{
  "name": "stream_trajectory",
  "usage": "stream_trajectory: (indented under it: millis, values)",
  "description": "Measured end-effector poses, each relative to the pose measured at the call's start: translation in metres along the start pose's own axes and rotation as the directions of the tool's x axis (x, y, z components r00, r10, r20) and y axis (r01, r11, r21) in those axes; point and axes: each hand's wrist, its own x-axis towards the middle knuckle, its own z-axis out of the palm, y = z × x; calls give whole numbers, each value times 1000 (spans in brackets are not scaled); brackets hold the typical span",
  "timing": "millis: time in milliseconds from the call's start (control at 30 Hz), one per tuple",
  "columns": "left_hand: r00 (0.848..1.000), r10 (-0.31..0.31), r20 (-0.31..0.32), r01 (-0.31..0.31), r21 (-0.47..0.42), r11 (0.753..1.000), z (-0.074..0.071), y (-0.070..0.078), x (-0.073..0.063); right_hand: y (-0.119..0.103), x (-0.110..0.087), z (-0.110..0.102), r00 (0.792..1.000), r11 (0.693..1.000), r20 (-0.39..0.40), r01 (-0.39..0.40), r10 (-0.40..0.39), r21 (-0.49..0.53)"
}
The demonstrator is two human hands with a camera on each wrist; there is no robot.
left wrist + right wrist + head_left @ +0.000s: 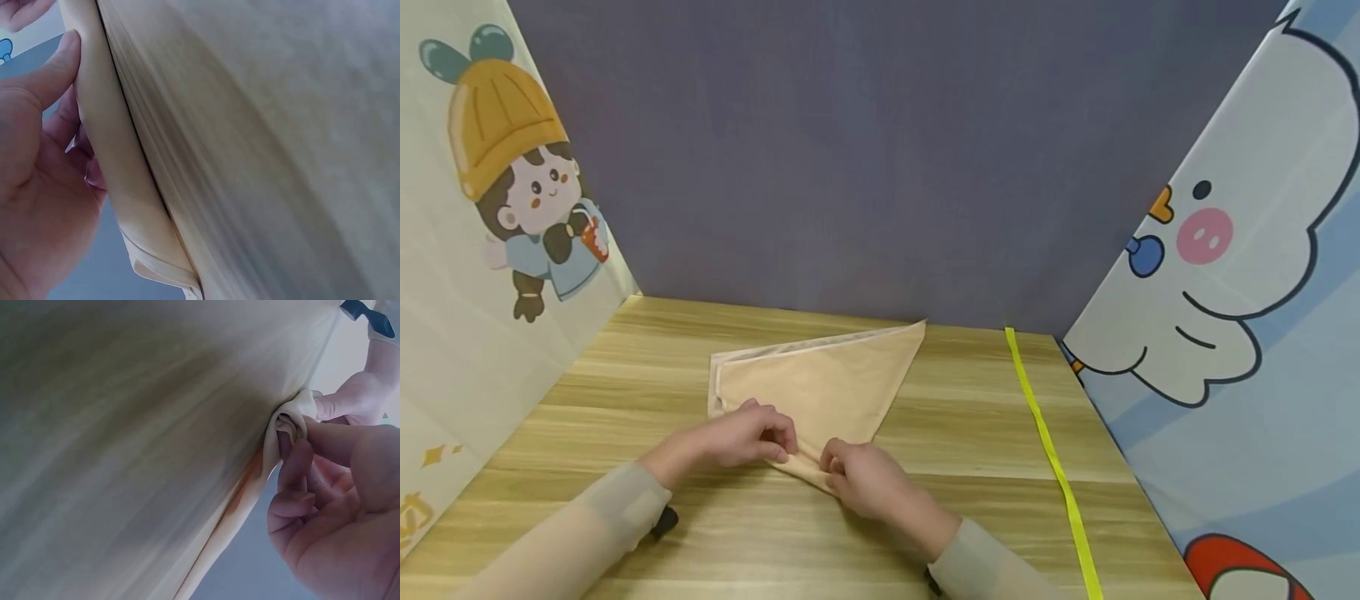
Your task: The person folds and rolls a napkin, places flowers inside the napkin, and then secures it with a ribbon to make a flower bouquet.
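A beige cloth (pixel 823 379) lies on the table, folded over, with a paler layer showing along its far and left edges. Its near edge is rolled into a narrow band. My left hand (pixel 745 433) pinches this band around its middle; in the left wrist view the thumb lies on the rolled edge (pixel 115 156) and the other fingers curl behind it. At the band's right end my right hand (pixel 872 479) grips the cloth. The right wrist view shows thumb and forefinger pinching the coiled end (pixel 289 425), with the left hand close beyond.
A long yellow strip (pixel 1048 442) runs down the right side of the wooden table (pixel 970 500). Behind stands a dark grey panel (pixel 850 167). Side panels with cartoon prints, a child in a yellow hat (pixel 512 125) and a white bird (pixel 1247 208), flank the table.
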Motion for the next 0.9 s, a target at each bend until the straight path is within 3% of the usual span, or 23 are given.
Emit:
stream_trajectory:
  millis: [300, 500, 700, 800, 900]
  values:
    - [998, 48, 35, -51, 89, 995, -7, -1, 2, 5, 1, -1, 1000, 1000, -15, 1, -1, 7]
    - [996, 67, 53, -73, 120, 990, -8, 5, -2, 9, 1, -1, 995, 988, -35, 92, -97, -120]
    - [991, 107, 86, -120, 163, 979, -8, 10, -4, 7, -2, -1, 976, 944, -41, 195, -213, -266]
    - [986, 141, 91, -155, 161, 975, -8, 8, -4, 7, -3, 0, 979, 945, -30, 187, -202, -267]
    - [988, 131, 83, -142, 138, 980, -7, 4, -2, 6, -3, 0, 989, 966, -13, 140, -147, -216]
